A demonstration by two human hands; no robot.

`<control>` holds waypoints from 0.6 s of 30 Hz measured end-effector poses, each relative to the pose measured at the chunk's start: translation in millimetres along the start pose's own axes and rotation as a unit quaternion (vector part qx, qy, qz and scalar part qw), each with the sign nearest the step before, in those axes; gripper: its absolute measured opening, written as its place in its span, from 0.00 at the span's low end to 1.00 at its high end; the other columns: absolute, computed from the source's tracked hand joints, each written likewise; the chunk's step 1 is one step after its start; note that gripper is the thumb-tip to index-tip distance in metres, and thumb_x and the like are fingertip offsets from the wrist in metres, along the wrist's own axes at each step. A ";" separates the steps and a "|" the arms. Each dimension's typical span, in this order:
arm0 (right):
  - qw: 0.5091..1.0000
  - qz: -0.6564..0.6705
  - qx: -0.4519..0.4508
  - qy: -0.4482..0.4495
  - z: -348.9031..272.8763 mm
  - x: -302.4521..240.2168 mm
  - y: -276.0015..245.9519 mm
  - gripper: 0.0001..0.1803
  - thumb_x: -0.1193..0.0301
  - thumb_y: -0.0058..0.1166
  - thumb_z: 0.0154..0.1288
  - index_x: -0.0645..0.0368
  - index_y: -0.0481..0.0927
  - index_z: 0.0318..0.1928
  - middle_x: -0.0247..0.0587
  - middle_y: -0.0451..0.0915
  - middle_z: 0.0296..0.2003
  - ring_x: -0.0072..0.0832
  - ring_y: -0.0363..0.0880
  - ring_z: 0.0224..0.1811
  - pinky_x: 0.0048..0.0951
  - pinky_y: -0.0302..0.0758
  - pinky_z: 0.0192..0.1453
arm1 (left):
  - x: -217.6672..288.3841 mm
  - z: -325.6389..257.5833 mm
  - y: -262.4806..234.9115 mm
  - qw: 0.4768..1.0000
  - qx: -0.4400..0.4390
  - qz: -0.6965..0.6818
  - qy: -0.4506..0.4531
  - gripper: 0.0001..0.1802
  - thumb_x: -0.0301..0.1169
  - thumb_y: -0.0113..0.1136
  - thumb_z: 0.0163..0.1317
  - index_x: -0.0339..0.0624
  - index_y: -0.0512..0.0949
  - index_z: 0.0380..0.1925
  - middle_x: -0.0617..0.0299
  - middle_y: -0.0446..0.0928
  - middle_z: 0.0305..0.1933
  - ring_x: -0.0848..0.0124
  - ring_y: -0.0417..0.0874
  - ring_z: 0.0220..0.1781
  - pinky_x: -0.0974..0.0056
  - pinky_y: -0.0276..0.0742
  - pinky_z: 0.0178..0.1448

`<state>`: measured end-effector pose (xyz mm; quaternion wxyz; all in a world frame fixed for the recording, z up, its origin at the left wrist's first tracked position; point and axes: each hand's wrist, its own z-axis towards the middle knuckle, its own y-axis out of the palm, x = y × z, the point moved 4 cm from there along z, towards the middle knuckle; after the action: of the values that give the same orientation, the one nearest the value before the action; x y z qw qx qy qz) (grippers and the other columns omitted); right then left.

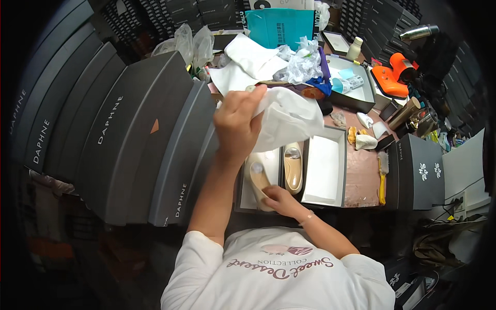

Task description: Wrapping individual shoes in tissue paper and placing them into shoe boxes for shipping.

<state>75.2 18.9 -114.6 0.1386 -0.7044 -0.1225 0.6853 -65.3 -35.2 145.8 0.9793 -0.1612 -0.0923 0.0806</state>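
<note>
My left hand [237, 124] is raised over the shoe box, its fingers pinched on a sheet of white tissue paper [289, 119] that hangs down to the right. Below it, a cream flat shoe [258, 178] with a beige insole lies in the open shoe box [239, 199]. My right hand [283, 202] grips this shoe at its heel end. The matching flat shoe [293, 173] sits just to the right, with wadding in its toe. The hanging paper partly hides the far end of the box.
Large dark grey shoe boxes [137, 124] stand in a row at left. A white-lined box lid [325, 170] lies right of the shoes, then a yellow-handled brush [383, 178]. Further back are crumpled plastic [299, 59], an orange device [391, 80] and a teal bag [283, 27].
</note>
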 end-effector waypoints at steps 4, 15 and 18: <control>0.927 0.357 -0.079 0.082 -88.1 -37.1 -63.5 0.11 0.68 0.59 0.57 0.60 0.72 0.26 0.46 0.72 0.58 0.29 0.70 0.55 0.31 0.65 0.60 | -66.5 -79.3 69.7 0.960 -0.132 -0.049 -0.241 0.09 0.28 0.61 0.56 0.41 0.82 0.38 0.55 0.76 0.27 0.59 0.78 0.29 0.60 0.73 0.36; 0.830 0.555 0.060 0.008 -121.4 -78.8 -103.2 0.43 0.50 0.56 0.56 0.80 0.66 0.58 0.61 0.78 0.44 0.43 0.82 0.44 0.36 0.79 0.49 | -46.3 -118.8 56.4 0.822 0.020 -0.311 -0.477 0.10 0.28 0.63 0.60 0.34 0.80 0.38 0.67 0.78 0.32 0.80 0.74 0.34 0.73 0.72 0.40; 0.868 0.495 0.026 0.011 -108.7 -92.9 -101.7 0.41 0.52 0.55 0.58 0.80 0.66 0.57 0.61 0.78 0.44 0.42 0.81 0.45 0.36 0.78 0.50 | -53.1 -112.8 20.3 0.880 0.033 -0.205 -0.427 0.09 0.28 0.62 0.60 0.34 0.79 0.38 0.66 0.77 0.33 0.79 0.75 0.35 0.72 0.73 0.41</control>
<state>182.7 77.0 11.3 -0.1997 -0.6765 0.2616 0.6589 -96.1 -60.2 25.9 0.8444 -0.0561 -0.5297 -0.0576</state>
